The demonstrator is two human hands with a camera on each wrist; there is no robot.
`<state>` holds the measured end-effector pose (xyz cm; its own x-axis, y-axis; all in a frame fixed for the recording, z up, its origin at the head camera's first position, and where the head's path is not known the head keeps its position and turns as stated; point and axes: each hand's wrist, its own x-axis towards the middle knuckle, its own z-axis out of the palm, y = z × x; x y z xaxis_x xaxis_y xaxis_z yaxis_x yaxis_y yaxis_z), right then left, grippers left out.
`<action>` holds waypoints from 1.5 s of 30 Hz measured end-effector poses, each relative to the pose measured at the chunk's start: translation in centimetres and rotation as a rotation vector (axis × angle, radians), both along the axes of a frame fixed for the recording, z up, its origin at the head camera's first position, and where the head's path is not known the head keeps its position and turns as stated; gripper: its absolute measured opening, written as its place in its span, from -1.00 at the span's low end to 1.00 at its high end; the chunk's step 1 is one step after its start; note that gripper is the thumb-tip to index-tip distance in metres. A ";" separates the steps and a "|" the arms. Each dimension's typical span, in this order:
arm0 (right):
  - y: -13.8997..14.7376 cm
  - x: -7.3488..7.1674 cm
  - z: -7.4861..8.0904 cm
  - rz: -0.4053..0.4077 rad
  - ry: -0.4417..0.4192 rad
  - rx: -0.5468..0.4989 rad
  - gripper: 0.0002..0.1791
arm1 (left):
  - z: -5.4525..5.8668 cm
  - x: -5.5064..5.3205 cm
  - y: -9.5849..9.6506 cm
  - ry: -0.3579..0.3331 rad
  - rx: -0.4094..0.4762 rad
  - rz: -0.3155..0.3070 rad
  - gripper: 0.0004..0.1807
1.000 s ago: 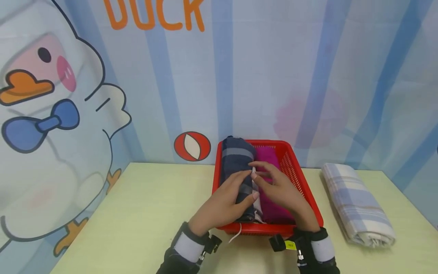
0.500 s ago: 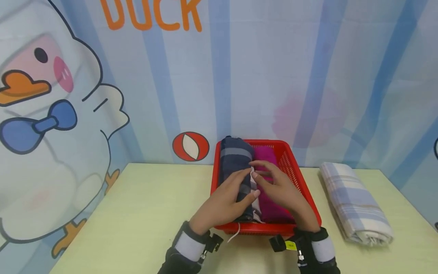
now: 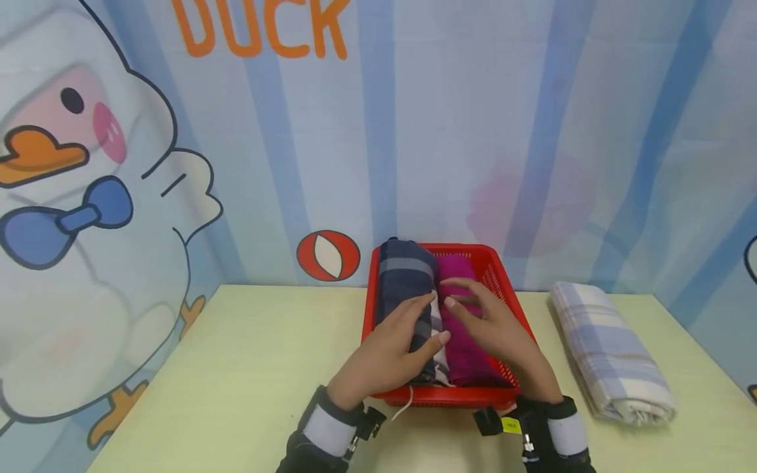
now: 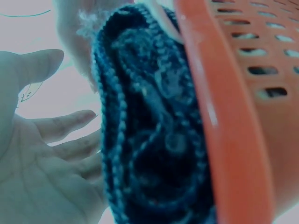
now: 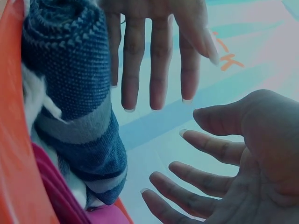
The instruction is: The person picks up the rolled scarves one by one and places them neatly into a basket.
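Observation:
A rolled navy knitted cloth with pale stripes lies lengthwise along the left side of a red plastic basket. Beside it lies a rolled magenta cloth, with a narrow whitish, dark-striped cloth between them. My left hand is over the navy roll with fingers extended. In the right wrist view, my right hand is spread, its palm bare, to the side of the rolls. The left wrist view has my left palm beside the coiled end of the navy roll.
A folded white-and-blue plaid cloth lies on the pale yellow table right of the basket. A white string hangs over the basket's front rim. Behind stands a printed duck backdrop.
My right hand has drawn back slightly to the right, away from the white bit at its fingertips and the left hand. My left hand stays nearly in place. The rolls stay in the basket.

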<state>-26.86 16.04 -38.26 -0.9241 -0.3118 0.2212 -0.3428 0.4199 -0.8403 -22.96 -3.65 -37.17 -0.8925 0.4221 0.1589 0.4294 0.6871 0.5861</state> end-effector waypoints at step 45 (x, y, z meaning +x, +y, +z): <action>2.3 0.4 0.3 -0.085 -0.056 0.042 -0.46 | 0.5 0.3 1.7 0.006 -0.013 -0.056 -0.25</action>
<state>-26.48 18.39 -37.96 -0.9581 -0.2392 0.1573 -0.2577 0.4808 -0.8381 -22.64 -1.96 -36.65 -0.8664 0.4734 0.1588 0.4710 0.6696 0.5742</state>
